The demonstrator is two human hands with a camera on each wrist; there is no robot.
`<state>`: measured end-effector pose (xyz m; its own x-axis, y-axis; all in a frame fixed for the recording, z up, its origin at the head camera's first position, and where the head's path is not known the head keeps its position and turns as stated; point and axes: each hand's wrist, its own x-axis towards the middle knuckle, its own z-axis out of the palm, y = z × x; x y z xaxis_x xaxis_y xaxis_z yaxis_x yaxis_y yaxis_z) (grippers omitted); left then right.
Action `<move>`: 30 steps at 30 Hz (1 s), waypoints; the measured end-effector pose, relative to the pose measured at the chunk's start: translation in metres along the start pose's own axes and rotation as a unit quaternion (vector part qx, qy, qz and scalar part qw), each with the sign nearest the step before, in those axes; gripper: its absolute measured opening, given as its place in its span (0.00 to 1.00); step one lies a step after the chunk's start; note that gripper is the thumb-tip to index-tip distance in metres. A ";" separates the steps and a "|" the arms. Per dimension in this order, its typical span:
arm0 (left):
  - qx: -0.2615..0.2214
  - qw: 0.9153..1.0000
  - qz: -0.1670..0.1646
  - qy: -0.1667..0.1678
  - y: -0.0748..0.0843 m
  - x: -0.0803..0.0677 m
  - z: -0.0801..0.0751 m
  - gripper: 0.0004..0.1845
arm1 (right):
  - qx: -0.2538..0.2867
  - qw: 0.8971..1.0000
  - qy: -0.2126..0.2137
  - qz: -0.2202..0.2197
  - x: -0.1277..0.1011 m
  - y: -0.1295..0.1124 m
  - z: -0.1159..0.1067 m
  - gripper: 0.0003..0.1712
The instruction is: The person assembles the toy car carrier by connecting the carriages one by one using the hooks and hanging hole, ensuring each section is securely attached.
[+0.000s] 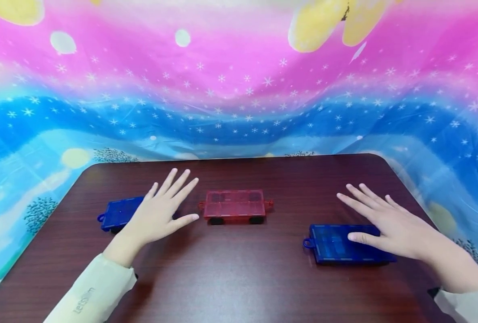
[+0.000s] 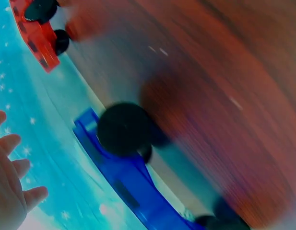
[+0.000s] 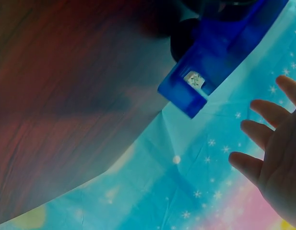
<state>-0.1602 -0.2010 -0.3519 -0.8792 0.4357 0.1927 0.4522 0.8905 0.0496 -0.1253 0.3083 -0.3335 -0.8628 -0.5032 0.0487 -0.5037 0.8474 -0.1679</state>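
Note:
In the head view a red see-through toy wagon stands on black wheels mid-table, with a small coupling at each end. To its left is a blue toy wagon, its right end hidden behind my left hand, whose fingers are spread straight. At the right, my right hand overlaps a second blue toy wagon, fingers stretched out and thumb over its top. In the left wrist view the left blue wagon shows apart from my fingers. The right wrist view shows the other blue wagon apart from my fingertips.
The wagons stand on a dark brown wooden table with rounded far corners. Behind it and along both sides hangs a pink and blue cloth printed with snowflakes. Light sleeves cover my forearms.

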 end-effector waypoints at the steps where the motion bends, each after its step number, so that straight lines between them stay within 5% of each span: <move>1: -0.004 1.000 0.005 -0.002 0.002 0.003 0.001 0.45 | 0.006 1.000 -0.002 -0.002 0.000 -0.001 0.001 0.48; 16: -0.065 0.996 0.058 -0.027 0.019 0.030 0.020 0.41 | 0.084 0.995 -0.047 -0.005 -0.008 -0.011 0.013 0.49; 30: -0.095 0.991 0.051 -0.082 0.029 0.044 0.026 0.42 | 0.120 0.990 -0.079 -0.010 -0.012 -0.009 0.018 0.51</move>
<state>-0.1896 -0.1526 -0.3674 -0.8335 0.5507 0.0448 0.5455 0.8072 0.2253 -0.1094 0.3033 -0.3505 -0.8257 -0.5557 -0.0973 -0.4792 0.7819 -0.3988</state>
